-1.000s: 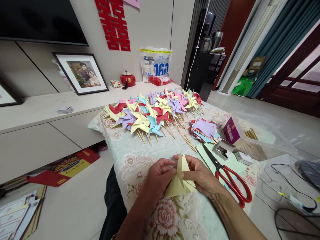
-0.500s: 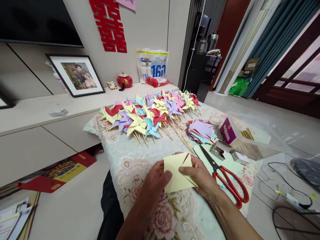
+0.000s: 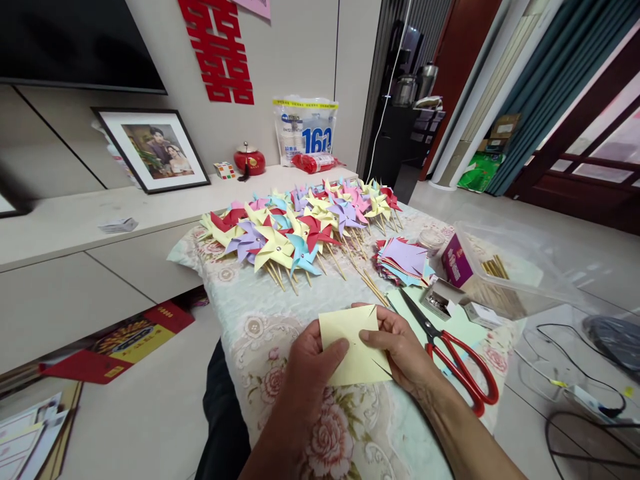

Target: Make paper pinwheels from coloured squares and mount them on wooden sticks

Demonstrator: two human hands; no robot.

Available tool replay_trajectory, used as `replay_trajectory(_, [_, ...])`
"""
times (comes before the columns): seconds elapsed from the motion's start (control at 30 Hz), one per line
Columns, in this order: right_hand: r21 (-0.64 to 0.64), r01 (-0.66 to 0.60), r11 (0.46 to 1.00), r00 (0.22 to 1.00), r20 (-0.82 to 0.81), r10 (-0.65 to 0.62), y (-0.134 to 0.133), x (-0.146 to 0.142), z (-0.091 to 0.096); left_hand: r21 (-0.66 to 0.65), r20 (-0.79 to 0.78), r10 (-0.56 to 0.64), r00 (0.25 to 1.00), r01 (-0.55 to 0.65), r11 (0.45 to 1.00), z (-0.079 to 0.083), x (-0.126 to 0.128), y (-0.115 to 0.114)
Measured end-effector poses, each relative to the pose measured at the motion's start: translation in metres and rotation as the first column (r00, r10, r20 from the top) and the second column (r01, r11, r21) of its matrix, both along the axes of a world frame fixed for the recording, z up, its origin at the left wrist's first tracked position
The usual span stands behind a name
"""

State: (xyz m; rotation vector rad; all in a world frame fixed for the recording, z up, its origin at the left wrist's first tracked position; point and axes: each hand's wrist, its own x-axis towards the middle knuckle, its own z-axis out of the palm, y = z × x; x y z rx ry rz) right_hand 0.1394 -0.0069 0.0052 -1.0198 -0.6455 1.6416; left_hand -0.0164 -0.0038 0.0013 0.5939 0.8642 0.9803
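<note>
A square of pale yellow paper (image 3: 350, 367) is held just over the tablecloth, with slits cut in from its right corners. My left hand (image 3: 313, 353) grips its left edge, thumb on top and fingers behind. On the right side my right hand (image 3: 400, 343) pinches the sheet, its thumb lying near the middle. Red-handled scissors (image 3: 445, 347) rest beside my right forearm on pale green paper (image 3: 410, 303). Behind them lies a stack of cut coloured squares (image 3: 404, 259), purple on top. Finished paper pinwheels (image 3: 275, 249) on sticks cover the far part of the table.
The floral tablecloth (image 3: 273, 327) lies under everything. At the right are a small open box of metal fasteners (image 3: 440, 303), a white box (image 3: 481, 315) and a clear plastic bin (image 3: 520, 293) with sticks inside. Loose sticks (image 3: 374, 288) lie mid-table. Cables (image 3: 565, 427) run over the floor.
The yellow paper has shifted slightly left and now lies flatter between my hands, its slits nearly closed. My left thumb has moved a little up and right on it.
</note>
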Motion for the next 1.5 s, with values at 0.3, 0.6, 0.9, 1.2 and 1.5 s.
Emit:
replay_trajectory(0.3, [0.064, 0.029, 0.998, 0.997, 0.07, -0.034, -0.002, 0.0, -0.001, -0.011, 0.033, -0.062, 0.998, 0.062, 0.998, 0.009, 0.0, 0.0])
replay_trajectory(0.6, [0.098, -0.007, 0.995, 1.0, 0.015, 0.005, -0.003, 0.001, 0.0, 0.015, -0.009, -0.074, 0.997, 0.074, 0.997, 0.004, 0.004, 0.002])
replay_trajectory(0.9, [0.099, -0.105, 0.99, 0.992, -0.059, 0.112, -0.004, -0.001, 0.008, -0.016, 0.021, 0.163, 0.986, -0.163, 0.986, 0.001, 0.018, 0.008])
replay_trajectory(1.2, [0.029, 0.218, 0.976, 0.976, -0.017, -0.217, 0.003, 0.004, 0.002, -0.006, 0.071, 0.112, 0.991, -0.112, 0.994, 0.008, 0.013, 0.008])
replay_trajectory(1.5, [0.09, 0.267, 0.96, 0.96, 0.059, -0.272, 0.004, 0.004, 0.002, 0.011, 0.019, -0.22, 0.975, 0.22, 0.976, 0.016, -0.024, 0.022])
